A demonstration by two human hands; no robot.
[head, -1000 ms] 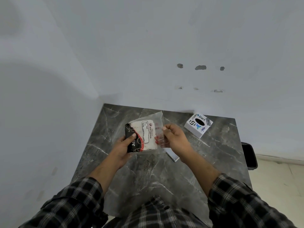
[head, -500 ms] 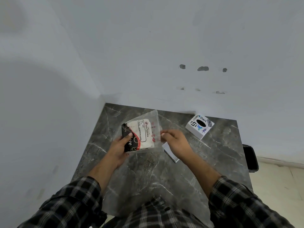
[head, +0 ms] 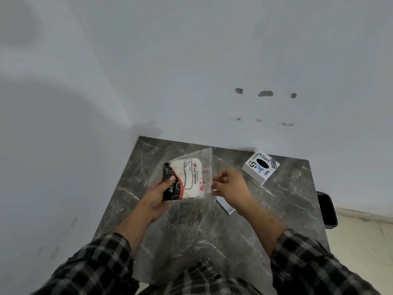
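Note:
A clear plastic pack of white tissues [head: 188, 178] with a black and red printed end is held above the grey marble table [head: 187, 226]. My left hand [head: 158, 194] grips its black end from below, thumb on top. My right hand [head: 229, 186] pinches the loose transparent edge of the pack at its right side.
A white box [head: 260, 167] with stickers and a black oval hole sits at the table's back right. A flat white and dark object [head: 226, 206] lies on the table under my right wrist. A black chair seat [head: 327, 208] stands past the right edge. White walls close the left and back.
The pack has shifted slightly left and lower, and my right hand has slid from the pack's front to its right-hand plastic edge.

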